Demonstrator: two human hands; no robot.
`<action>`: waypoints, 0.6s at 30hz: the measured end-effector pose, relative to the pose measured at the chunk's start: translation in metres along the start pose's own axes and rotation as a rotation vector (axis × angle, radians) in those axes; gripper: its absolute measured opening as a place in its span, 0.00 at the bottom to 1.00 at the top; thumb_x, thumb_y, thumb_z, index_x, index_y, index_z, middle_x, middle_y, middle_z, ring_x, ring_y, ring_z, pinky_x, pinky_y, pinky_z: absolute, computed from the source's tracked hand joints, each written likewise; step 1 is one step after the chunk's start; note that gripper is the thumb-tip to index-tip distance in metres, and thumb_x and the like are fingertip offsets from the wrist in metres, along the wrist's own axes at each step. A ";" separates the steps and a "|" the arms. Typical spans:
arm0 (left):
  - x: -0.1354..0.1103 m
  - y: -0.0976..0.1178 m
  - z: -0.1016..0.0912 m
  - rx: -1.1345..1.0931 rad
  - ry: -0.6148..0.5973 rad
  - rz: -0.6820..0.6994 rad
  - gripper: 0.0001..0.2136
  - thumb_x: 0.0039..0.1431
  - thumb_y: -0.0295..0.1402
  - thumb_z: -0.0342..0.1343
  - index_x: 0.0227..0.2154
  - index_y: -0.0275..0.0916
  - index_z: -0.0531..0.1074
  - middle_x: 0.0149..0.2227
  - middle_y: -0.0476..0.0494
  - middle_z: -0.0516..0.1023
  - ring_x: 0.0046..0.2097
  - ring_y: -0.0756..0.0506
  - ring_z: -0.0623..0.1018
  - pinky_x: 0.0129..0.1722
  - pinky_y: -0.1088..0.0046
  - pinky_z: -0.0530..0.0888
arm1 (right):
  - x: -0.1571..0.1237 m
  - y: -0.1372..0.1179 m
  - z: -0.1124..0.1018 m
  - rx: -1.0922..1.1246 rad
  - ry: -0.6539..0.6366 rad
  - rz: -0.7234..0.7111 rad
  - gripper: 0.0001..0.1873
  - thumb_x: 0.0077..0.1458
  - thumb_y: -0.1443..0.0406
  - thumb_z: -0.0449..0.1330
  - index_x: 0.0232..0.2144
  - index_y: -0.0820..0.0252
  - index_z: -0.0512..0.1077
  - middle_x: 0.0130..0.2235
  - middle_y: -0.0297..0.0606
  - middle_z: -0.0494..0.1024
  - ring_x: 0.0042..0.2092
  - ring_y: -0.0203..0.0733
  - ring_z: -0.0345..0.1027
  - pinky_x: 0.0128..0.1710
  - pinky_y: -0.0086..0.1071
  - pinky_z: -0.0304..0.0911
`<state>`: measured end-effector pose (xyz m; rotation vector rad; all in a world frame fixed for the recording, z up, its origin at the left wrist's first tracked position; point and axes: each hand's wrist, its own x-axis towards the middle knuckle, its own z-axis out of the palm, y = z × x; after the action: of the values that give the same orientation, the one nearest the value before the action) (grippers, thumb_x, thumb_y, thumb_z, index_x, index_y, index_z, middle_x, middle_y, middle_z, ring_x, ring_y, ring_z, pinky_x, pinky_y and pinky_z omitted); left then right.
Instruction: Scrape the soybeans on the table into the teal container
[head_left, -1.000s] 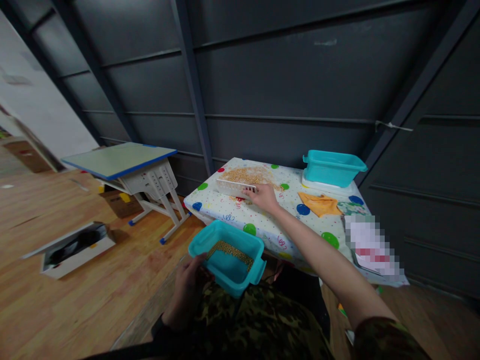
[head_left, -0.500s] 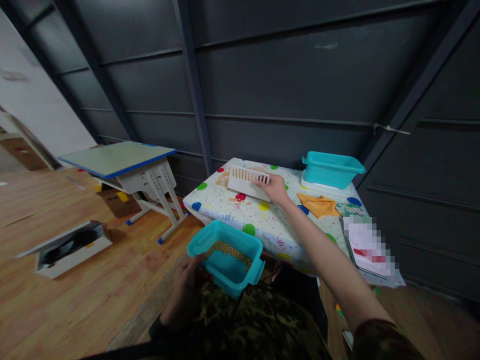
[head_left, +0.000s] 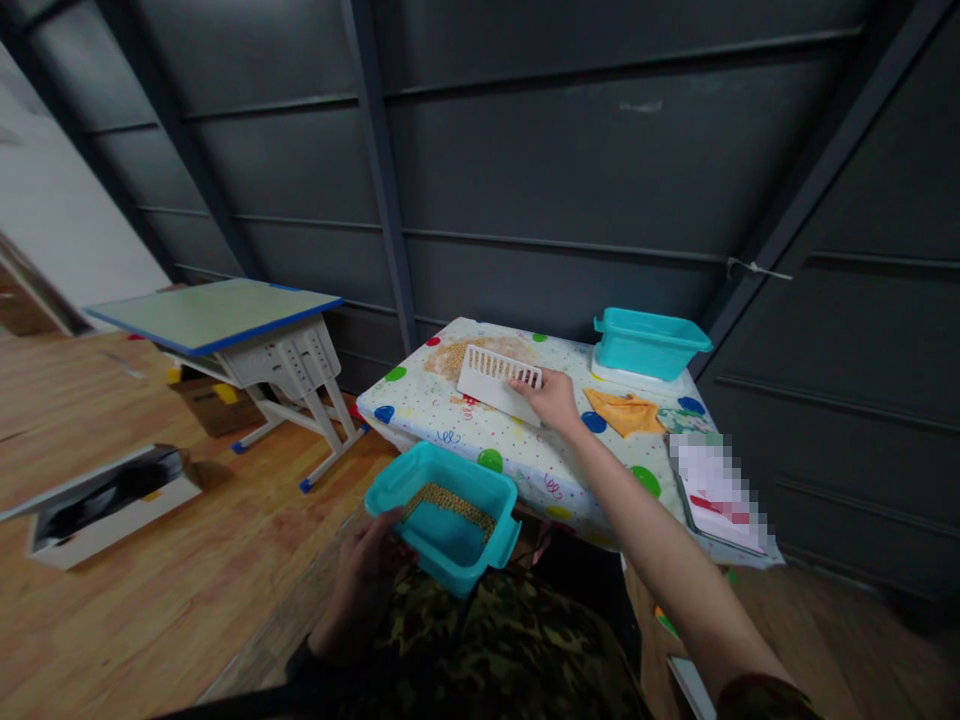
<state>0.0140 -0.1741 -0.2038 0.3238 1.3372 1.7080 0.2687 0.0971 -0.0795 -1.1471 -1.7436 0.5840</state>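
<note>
My left hand (head_left: 364,585) grips the near left corner of a teal plastic tub (head_left: 442,512) held over my lap; a band of small yellowish beans lies inside it. My right hand (head_left: 555,400) reaches out over the table and holds the right end of a white slotted plastic basket (head_left: 495,382), tilted up on its edge. Behind the basket a heap of tan beans (head_left: 457,355) lies spread on the dotted tablecloth (head_left: 525,455).
A second teal tub (head_left: 649,343) stands on a white tray at the table's back right. An orange cloth (head_left: 626,410) and a notebook (head_left: 716,495) lie to the right. A blue-edged desk (head_left: 217,315) and an open box (head_left: 97,495) are on the wooden floor at left.
My right hand has lifted the white basket from lying flat by the beans and tilted it up on its edge. The teal tub stays in my left hand.
</note>
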 end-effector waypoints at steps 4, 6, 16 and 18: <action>0.010 -0.008 -0.004 0.002 0.039 -0.008 0.27 0.39 0.53 0.91 0.17 0.47 0.76 0.16 0.51 0.73 0.19 0.44 0.76 0.21 0.67 0.77 | -0.001 -0.005 -0.003 -0.019 0.027 0.031 0.22 0.60 0.54 0.80 0.22 0.51 0.75 0.25 0.34 0.80 0.33 0.50 0.75 0.36 0.37 0.62; 0.012 -0.009 -0.004 -0.001 0.035 -0.002 0.29 0.38 0.55 0.91 0.16 0.47 0.76 0.16 0.50 0.73 0.18 0.45 0.75 0.20 0.66 0.77 | -0.001 -0.007 -0.004 -0.022 0.012 0.038 0.23 0.59 0.56 0.80 0.21 0.50 0.73 0.24 0.33 0.78 0.32 0.48 0.72 0.35 0.37 0.59; -0.007 0.013 0.011 0.020 0.004 -0.002 0.29 0.32 0.53 0.90 0.12 0.47 0.73 0.14 0.51 0.69 0.17 0.46 0.73 0.20 0.67 0.75 | -0.008 -0.007 0.006 0.030 -0.037 -0.010 0.22 0.60 0.58 0.79 0.21 0.51 0.73 0.24 0.32 0.77 0.32 0.45 0.70 0.36 0.37 0.59; -0.009 0.016 0.013 0.013 0.006 -0.001 0.29 0.32 0.54 0.89 0.13 0.46 0.74 0.14 0.52 0.69 0.16 0.46 0.73 0.20 0.68 0.75 | -0.008 -0.008 0.007 0.039 -0.042 -0.016 0.23 0.60 0.58 0.79 0.21 0.50 0.72 0.24 0.32 0.77 0.32 0.45 0.69 0.36 0.37 0.59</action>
<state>0.0200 -0.1733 -0.1826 0.3263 1.3530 1.7016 0.2599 0.0871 -0.0804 -1.0996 -1.7679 0.6333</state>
